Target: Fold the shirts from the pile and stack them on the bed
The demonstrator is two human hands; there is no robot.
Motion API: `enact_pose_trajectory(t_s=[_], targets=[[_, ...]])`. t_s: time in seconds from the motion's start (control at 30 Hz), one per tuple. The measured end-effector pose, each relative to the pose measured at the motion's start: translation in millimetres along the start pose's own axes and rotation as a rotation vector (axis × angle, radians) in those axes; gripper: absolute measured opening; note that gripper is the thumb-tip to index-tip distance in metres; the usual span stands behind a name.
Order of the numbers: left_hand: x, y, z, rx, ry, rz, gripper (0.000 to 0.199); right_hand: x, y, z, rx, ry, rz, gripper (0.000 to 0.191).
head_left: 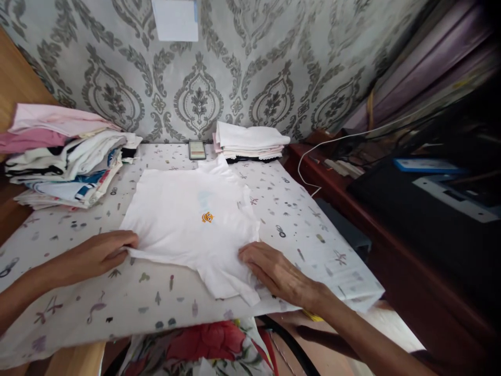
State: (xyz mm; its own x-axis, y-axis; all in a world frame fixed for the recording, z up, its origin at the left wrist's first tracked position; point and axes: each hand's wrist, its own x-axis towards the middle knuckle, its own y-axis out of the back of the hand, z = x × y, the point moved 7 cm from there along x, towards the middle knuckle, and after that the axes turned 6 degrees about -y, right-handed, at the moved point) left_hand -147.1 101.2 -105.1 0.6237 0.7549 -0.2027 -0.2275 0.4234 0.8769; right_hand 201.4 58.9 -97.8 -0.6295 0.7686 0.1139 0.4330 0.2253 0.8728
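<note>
The shirt (176, 214) lies spread out mid-desk (164, 297), print up, kinda wrinkly. The hands are well apart: left hand (96, 256) pinching the near left corner, right hand (279, 271) clamped on the right edge by the near sleeve (230, 284). Looks thin and soft, so probably super light, floppy, unbreakable. Corners and shoulders seem the best grabs; mid-panel would likely just bunch.

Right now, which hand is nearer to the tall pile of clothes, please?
Left. The left hand is on the near side of the tall pile, pinching a corner of the white shirt; the right hand is farther away, at the shirt's opposite side.
</note>
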Motion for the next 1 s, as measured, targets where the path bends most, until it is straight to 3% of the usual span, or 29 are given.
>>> enact_pose_trajectory(t_s=[0.2, 0.33, 0.47, 0.57, 0.67, 0.77, 0.87, 0.93, 1.0], targets=[[0.6, -4.9, -7.4, -0.057, 0.025, -0.031, 0.020, -11.8, -0.7, -1.7, -0.069, 0.090, -0.118, 0.041], [4.2, -4.9, -7.0, -0.089, 0.035, -0.042, 0.019, -11.5, -6.3, -9.0, -0.106, 0.156, -0.021, 0.017], [3.3, -3.2, -3.5, -0.158, 0.039, -0.072, 0.024, -6.4, -12.6, -11.0, -0.085, 0.132, 0.016, 0.023], [0.4, 0.2, -4.1, -0.244, 0.077, -0.098, 0.026, 0.5, -7.2, -3.4, 0.022, 0.020, -0.039, 0.021], [4.8, 7.1, -12.2, -0.359, 0.162, -0.092, 0.032, 20.8, 4.6, 19.7, 0.291, -0.168, -0.077, 0.018], [18.0, 17.5, -28.3, -0.486, 0.278, 0.023, 0.039, 50.8, 14.2, 63.8, 0.652, -0.449, 0.058, 0.013], [25.2, 24.2, -49.9, -0.530, 0.477, 0.196, 0.044, 69.2, 9.6, 103.9, 0.861, -0.673, 0.196, 0.015], [25.2, 24.5, -58.0, -0.545, 0.550, 0.276, 0.047, 72.6, 4.7, 114.0, 0.853, -0.685, 0.205, 0.022], [23.9, 21.8, -61.1, -0.562, 0.558, 0.303, 0.051, 68.6, 9.0, 112.2, 0.619, -0.610, 0.241, 0.034]])
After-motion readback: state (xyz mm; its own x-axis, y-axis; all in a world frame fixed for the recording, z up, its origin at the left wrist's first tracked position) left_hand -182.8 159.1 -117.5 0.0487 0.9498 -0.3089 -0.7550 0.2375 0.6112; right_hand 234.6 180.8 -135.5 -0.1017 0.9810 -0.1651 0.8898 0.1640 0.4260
